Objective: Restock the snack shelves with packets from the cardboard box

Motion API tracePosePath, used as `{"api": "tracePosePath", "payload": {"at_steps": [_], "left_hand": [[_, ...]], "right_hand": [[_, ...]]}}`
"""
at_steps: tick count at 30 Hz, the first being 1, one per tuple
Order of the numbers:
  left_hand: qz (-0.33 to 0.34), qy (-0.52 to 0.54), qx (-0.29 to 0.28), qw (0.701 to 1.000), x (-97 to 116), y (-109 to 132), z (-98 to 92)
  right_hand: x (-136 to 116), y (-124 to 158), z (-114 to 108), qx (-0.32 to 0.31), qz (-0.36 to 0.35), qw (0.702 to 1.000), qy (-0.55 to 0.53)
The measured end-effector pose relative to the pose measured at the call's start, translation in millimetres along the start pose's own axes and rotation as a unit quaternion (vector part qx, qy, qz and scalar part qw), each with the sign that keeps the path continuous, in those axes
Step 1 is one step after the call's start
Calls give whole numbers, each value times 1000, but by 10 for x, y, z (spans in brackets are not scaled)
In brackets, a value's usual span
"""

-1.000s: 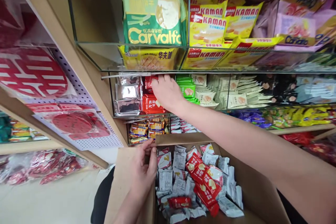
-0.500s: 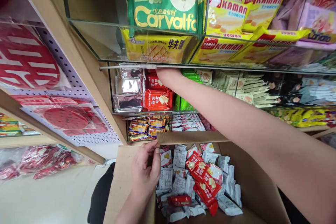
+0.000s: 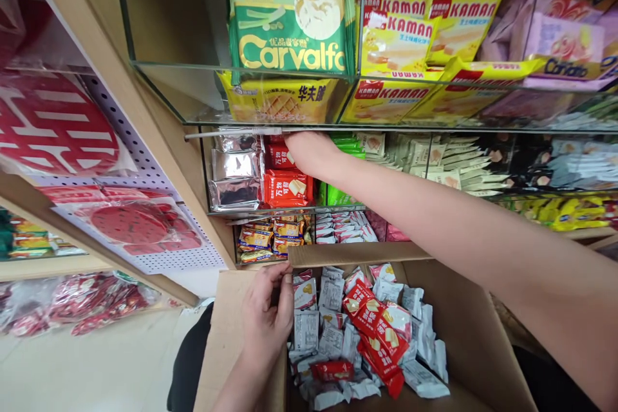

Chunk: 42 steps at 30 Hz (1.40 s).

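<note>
My right hand (image 3: 311, 151) reaches into a shelf compartment over the red snack packets (image 3: 288, 188); its fingers are hidden behind the wrist and the shelf above. Silver packets (image 3: 235, 179) lie to its left and green packets (image 3: 338, 193) to its right. Below, my left hand (image 3: 270, 299) rests at the left edge of an open cardboard box (image 3: 241, 335), fingers curled, thumb and forefinger close together at the flap corner. Inside the box lie many white packets (image 3: 331, 293) and several red packets (image 3: 374, 318) in a loose heap.
Glass-fronted shelves above hold a green biscuit pack (image 3: 290, 26) and yellow wafer packs (image 3: 400, 45). A thin white rod (image 3: 226, 133) runs under the glass. Wrapped red decorations (image 3: 130, 222) hang on a pegboard at left, beside a wooden post (image 3: 159, 141).
The view has shifted slightly, so the upper shelf sits lower in the picture. My right hand stays inside the compartment, and my left hand keeps its place at the box edge.
</note>
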<state>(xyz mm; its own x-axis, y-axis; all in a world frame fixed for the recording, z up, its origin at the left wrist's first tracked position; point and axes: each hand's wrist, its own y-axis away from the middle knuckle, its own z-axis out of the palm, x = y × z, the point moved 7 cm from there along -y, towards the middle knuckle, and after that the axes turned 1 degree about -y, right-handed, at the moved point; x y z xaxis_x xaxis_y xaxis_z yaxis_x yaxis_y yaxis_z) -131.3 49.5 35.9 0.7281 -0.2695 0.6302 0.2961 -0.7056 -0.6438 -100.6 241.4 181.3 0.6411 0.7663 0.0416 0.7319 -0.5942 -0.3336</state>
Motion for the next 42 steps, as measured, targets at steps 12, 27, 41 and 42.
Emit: {"api": "tracePosePath", "payload": {"at_steps": [12,27,41,42], "left_hand": [[-17,5,-9,1000,-20,10,18],[-39,-41,-18,998,-47,-12,25],[-273,251,-283,885,405,78,650],[-279,259,-268,885,403,82,653]], "right_hand": [[-627,2239,758,-206,-102,954,-190],[-699,3223,2082,-312,59,876,-363],[-145,2768,1013,-61,265,593,-758],[-155,2777,1014,-55,267,596,-755]]}}
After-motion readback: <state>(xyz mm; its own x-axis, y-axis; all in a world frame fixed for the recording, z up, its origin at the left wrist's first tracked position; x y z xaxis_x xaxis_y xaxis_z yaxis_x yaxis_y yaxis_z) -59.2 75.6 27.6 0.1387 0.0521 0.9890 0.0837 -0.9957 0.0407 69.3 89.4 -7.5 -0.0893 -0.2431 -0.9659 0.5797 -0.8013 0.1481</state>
